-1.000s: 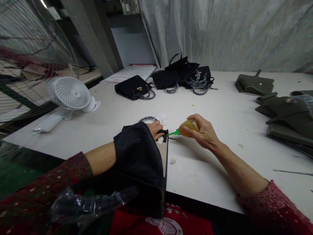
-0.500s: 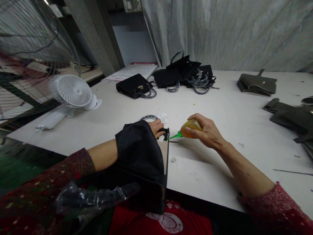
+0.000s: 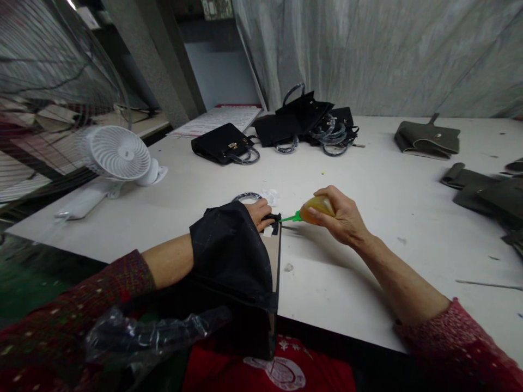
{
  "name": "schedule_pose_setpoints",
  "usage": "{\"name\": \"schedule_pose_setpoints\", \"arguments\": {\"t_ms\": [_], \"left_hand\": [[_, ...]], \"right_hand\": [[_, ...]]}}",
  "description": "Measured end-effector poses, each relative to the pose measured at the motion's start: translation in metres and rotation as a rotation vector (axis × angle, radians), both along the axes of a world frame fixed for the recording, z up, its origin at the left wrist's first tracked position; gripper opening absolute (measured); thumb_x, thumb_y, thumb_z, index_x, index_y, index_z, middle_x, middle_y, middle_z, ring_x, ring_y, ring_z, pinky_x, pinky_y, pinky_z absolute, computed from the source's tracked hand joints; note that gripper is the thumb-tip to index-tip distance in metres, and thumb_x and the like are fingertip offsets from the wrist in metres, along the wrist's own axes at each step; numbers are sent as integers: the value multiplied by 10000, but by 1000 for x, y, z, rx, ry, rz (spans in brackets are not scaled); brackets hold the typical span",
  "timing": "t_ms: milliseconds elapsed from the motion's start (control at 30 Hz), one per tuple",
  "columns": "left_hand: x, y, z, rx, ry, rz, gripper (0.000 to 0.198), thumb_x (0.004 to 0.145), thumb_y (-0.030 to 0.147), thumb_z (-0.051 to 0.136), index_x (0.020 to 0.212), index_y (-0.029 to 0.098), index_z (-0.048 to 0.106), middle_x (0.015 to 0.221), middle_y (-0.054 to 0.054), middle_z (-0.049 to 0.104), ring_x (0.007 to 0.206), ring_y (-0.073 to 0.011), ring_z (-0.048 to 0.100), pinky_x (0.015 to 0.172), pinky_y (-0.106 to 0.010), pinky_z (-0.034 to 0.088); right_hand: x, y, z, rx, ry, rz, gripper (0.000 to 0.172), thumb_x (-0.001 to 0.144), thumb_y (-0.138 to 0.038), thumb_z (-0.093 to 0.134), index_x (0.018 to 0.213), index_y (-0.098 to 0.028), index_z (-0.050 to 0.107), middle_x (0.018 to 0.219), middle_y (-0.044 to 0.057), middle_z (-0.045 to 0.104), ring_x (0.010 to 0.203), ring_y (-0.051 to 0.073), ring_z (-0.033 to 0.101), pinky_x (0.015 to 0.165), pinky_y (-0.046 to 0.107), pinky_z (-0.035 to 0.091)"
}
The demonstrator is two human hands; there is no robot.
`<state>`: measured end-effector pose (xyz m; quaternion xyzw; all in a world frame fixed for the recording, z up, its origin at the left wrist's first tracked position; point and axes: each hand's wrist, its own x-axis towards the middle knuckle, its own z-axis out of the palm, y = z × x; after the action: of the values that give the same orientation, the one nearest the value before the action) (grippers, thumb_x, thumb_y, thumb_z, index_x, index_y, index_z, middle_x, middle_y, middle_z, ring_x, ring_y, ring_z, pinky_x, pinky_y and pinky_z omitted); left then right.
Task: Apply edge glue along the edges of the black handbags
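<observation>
An unfinished black handbag [image 3: 229,250] lies over the table's front edge, its tan inner panel [image 3: 269,250] showing along the right side. My left hand [image 3: 258,213] reaches past the black material, fingers closed and pressing on the bag near its far right corner. Part of that hand is hidden by the bag. My right hand [image 3: 344,219] is wrapped round a squeeze bottle [image 3: 316,211] of amber liquid, tilted on its side. Its thin green nozzle [image 3: 291,218] points left, with the tip at the bag's corner beside my left fingers. A plastic-wrapped handle [image 3: 159,332] hangs near my lap.
Several black handbags [image 3: 302,122] with wrapped handles are heaped at the back, one bag [image 3: 224,142] lying left of them. A white fan [image 3: 118,155] stands at the left. Grey-green bag pieces [image 3: 427,139] and a thin metal rod [image 3: 488,285] lie at the right.
The bottle's nozzle tip has shifted a little away from me along the bag's edge, towards the far corner. My left hand stays on the bag.
</observation>
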<state>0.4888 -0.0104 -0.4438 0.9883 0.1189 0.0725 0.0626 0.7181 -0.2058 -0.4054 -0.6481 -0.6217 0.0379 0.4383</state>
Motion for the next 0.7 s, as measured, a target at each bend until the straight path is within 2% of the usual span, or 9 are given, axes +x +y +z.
{"name": "schedule_pose_setpoints", "arguments": {"t_ms": [233,433,600,700], "left_hand": [[1,-1,3,-34,21,0,305,1004,413,445,1117,212,644,1093,-84,610,1003,-215,611,879,-341,510],[0,-2,6,-62,22,-11,326,1008,380,421,1217,235,625,1110,-80,629,1042,-217,611,941,-360,512],[2,-1,2,-71,17,6,333,1009,372,410,1208,219,629,1126,-87,626,1066,-217,607,973,-359,501],[3,-1,0,-72,15,11,325,1006,362,416,1202,216,630,1126,-87,626,1074,-216,605,980,-354,499]], "right_hand": [[-1,-2,1,112,-8,-9,316,901,-493,671,1099,-258,597,993,40,633,813,212,608,735,377,503],[-1,-1,2,25,-51,15,294,905,-480,665,1085,-261,590,991,45,621,824,220,599,754,393,496],[-1,0,1,85,1,-13,317,899,-497,667,1101,-264,590,1019,53,630,857,229,614,765,396,505],[-1,0,0,48,-31,13,312,904,-497,655,1094,-259,589,1011,56,625,855,230,606,767,401,502]]}}
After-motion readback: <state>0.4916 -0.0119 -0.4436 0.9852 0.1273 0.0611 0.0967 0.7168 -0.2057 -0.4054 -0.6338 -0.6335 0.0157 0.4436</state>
